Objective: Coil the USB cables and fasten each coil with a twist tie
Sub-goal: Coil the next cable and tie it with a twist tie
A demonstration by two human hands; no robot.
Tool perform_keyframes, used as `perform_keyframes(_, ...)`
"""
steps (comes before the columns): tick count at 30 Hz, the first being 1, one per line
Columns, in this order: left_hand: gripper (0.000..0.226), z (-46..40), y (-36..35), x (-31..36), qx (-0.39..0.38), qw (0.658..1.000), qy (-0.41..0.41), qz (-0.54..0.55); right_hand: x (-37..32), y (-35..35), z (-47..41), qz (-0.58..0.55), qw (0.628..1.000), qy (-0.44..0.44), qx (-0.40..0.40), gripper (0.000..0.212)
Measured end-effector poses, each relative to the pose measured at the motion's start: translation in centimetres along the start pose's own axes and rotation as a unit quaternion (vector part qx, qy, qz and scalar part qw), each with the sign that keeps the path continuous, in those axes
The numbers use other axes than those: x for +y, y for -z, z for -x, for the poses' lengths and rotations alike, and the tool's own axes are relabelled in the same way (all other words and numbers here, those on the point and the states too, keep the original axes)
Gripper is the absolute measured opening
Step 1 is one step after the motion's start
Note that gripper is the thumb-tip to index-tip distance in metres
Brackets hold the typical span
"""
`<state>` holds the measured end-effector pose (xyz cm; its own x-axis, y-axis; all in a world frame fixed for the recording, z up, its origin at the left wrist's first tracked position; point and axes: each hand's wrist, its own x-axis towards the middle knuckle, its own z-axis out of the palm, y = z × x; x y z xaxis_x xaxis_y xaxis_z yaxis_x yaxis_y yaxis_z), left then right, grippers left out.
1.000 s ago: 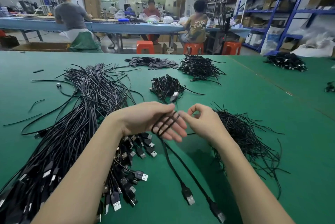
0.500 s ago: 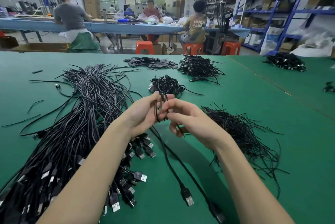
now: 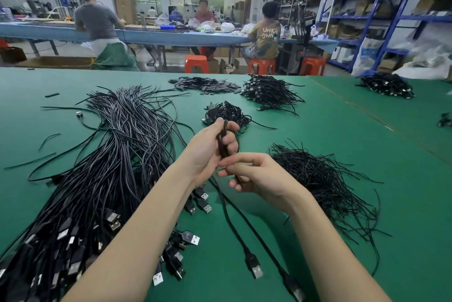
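My left hand (image 3: 208, 150) grips a flattened coil of black USB cable (image 3: 223, 140), held upright above the green table (image 3: 342, 145). Right below it, my right hand (image 3: 256, 174) pinches the cable where it leaves the coil. Two loose ends of that cable run down toward me and finish in USB plugs (image 3: 254, 267). A big bundle of uncoiled black USB cables (image 3: 102, 167) lies to my left. To my right is a heap of thin black twist ties (image 3: 325, 179). A small pile of tied coils (image 3: 227, 113) sits just beyond my hands.
More piles lie farther back: flat dark pieces (image 3: 205, 83), another cable pile (image 3: 269, 93), and one on the neighbouring table (image 3: 386, 86). Three people sit at a blue bench (image 3: 156, 35) behind. Blue shelving (image 3: 391, 20) stands at the right.
My left hand has lifted and turned the coil from lying across my fingers to upright in my grip. My right hand has slid down below the coil onto the trailing cable.
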<state>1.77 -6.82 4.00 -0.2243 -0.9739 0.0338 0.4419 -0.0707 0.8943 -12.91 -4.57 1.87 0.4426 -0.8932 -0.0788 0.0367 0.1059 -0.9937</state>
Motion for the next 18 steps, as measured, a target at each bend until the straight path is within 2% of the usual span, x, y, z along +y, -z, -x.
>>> perform_keyframes(4, 0.037, -0.3, 0.2, 0.1, 0.006, 0.999, -0.023, 0.045, -0.5, 1.0, -0.1, -0.072, 0.995, 0.004, 0.064, 0.011)
perform_keyframes(7, 0.038, -0.2, 0.4, 0.2, -0.033, 0.997, -0.003, 0.070, -1.0, 1.2, -0.3, -0.053, 0.989, 0.041, 0.130, 0.017)
perform_keyframes(10, 0.040, 0.1, 0.4, 0.1, -0.073, 0.996, 0.013, 0.053, -1.4, 1.2, -0.4, 0.020, 0.983, 0.082, 0.164, 0.012)
perform_keyframes(13, 0.039, 0.2, 0.3, 0.0, -0.094, 0.995, 0.020, 0.019, -1.3, 1.3, -0.5, 0.009, 0.981, 0.080, 0.179, 0.013)
perform_keyframes(15, 0.039, 0.0, 0.2, -0.2, -0.079, 0.997, 0.011, -0.020, -1.3, 1.4, -0.4, -0.010, 0.982, 0.073, 0.174, 0.016)
perform_keyframes(18, 0.038, -0.3, -0.2, -0.8, -0.017, 0.994, -0.024, -0.106, -1.5, 1.5, -0.4, -0.007, 0.981, 0.079, 0.178, 0.017)
